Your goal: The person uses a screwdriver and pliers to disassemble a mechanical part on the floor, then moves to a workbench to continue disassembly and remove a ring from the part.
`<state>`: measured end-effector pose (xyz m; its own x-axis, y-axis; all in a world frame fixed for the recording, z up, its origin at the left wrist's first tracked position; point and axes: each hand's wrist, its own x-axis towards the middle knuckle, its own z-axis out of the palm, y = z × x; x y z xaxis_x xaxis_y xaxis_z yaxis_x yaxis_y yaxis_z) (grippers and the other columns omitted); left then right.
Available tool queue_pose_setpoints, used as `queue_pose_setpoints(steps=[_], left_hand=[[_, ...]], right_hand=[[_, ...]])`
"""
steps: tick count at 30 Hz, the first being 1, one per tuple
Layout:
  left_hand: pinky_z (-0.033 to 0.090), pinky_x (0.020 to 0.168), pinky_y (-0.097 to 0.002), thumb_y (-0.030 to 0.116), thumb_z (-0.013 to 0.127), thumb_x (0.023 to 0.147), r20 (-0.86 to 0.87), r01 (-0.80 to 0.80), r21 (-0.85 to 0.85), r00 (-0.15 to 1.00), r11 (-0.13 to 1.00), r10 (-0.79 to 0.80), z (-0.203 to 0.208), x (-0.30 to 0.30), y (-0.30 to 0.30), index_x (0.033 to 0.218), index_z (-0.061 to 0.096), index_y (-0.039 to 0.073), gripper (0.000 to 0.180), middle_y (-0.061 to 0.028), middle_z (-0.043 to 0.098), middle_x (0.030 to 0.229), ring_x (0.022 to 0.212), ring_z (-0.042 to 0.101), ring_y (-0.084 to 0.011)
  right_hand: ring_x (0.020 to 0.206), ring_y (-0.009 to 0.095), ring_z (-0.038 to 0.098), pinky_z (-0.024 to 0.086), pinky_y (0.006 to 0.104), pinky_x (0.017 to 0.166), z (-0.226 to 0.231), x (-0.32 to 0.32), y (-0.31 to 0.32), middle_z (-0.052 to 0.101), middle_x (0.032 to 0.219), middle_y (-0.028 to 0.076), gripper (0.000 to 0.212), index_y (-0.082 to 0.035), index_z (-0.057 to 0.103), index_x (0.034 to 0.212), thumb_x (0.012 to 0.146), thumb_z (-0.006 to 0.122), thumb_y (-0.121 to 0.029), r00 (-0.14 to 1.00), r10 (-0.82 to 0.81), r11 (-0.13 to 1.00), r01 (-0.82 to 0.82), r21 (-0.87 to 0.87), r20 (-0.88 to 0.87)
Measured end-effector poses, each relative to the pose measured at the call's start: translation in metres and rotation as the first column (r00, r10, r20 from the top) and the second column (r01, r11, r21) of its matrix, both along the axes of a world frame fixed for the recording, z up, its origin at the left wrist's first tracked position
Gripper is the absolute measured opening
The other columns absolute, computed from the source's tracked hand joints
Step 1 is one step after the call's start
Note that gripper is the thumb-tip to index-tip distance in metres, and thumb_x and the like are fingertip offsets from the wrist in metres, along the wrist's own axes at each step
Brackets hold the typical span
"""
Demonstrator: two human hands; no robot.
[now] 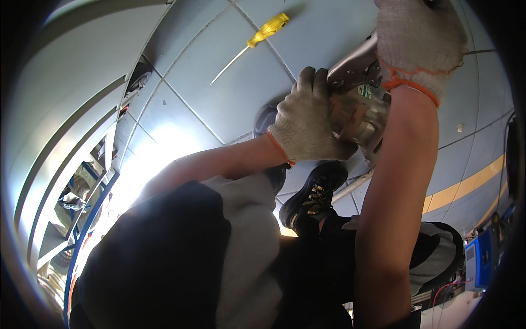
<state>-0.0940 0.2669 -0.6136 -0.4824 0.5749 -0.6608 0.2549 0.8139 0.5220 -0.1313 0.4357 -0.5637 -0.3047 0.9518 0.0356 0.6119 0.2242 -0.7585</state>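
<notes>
My left hand (pixel 310 118), in a grey knit glove with an orange cuff, is closed against the side of a rounded metal part (pixel 350 116) with brownish patches and a small green label. Locking pliers (pixel 356 68) reach across the top of this part. Around their handle end wraps my right hand (pixel 421 39), gloved the same way; its fingers are partly cut off by the picture's upper edge. The plier jaws lie close to the fingertips of my left hand, and their exact bite is hidden.
A screwdriver (pixel 249 46) with a yellow handle lies on the tiled floor (pixel 197 101), beyond my left hand. My black shoe (pixel 313 200) is just below the metal part. Shelving (pixel 82 203) holding assorted parts stands at left; a blue device (pixel 482 259) is at lower right.
</notes>
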Motion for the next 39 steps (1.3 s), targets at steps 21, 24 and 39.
queue_pose_setpoints(steps=[21, 24, 39], left_hand=[[0.07, 0.104, -0.0488, 0.051, 0.107, 0.058, -0.032, 0.137, 0.025, 0.99, 0.99, -0.136, -0.001, -0.005, -0.001, 0.159, 0.041, -0.014, 0.138, -0.029, 0.053, 0.149, 0.115, 0.08, -0.0438], [0.07, 0.104, -0.0486, 0.053, 0.108, 0.056, -0.022, 0.182, -0.002, 0.983, 0.983, -0.182, -0.001, -0.007, -0.001, 0.16, 0.038, -0.016, 0.142, -0.0292, 0.053, 0.149, 0.115, 0.08, -0.044], [0.07, 0.106, -0.0506, 0.053, 0.104, 0.06, -0.068, 0.18, 0.001, 0.981, 0.984, -0.18, 0.002, -0.007, -0.002, 0.161, 0.052, -0.006, 0.128, -0.0252, 0.056, 0.146, 0.124, 0.076, -0.042]], right_hand=[[0.063, 0.014, 0.055, 0.046, 0.0324, 0.058, -0.015, 0.022, 0.019, 0.055, 0.07, 0.0, 0.01, -0.006, 0.059, 0.078, 0.08, 0.068, -0.003, 0.873, 0.141, 0.937, -0.27, -0.222, -0.467], [0.063, 0.013, 0.056, 0.046, 0.0317, 0.058, -0.015, 0.022, 0.02, 0.055, 0.071, 0.001, 0.011, -0.006, 0.059, 0.079, 0.081, 0.069, -0.002, 0.876, 0.152, 0.933, -0.28, -0.227, -0.458], [0.064, 0.015, 0.059, 0.049, 0.0326, 0.059, -0.005, 0.028, 0.028, 0.061, 0.072, 0.001, 0.013, -0.005, 0.064, 0.081, 0.085, 0.076, -0.011, 0.858, 0.177, 0.848, -0.382, -0.367, -0.483]])
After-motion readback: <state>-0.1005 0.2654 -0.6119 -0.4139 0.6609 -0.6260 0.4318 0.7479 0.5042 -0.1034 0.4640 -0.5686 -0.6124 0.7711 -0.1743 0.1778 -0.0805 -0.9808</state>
